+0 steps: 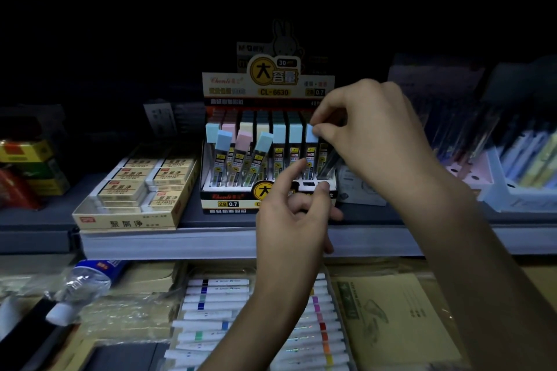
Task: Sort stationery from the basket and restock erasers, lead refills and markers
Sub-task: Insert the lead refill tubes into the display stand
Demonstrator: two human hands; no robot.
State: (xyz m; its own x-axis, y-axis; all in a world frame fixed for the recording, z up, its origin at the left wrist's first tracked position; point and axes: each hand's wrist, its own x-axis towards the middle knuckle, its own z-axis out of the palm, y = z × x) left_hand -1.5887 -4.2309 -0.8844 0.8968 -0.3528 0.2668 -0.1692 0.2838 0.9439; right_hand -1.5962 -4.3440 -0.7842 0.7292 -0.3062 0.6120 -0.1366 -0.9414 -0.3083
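Two right fingers (pixel 325 130) pinch a blue-capped lead refill (pixel 310 153); left fingers (pixel 290 172) spread below.

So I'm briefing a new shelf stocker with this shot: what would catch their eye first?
The refill box in the middle, with rows of pastel-capped tubes. The right hand pinches a blue-capped refill near the front row's right end; the left hand is at the box's front. An eraser box sits left of it, and markers lie below.

Right hand (pixel 370 129) pinching blue-capped lead refill (pixel 310 153), left hand (pixel 289 214) loose below
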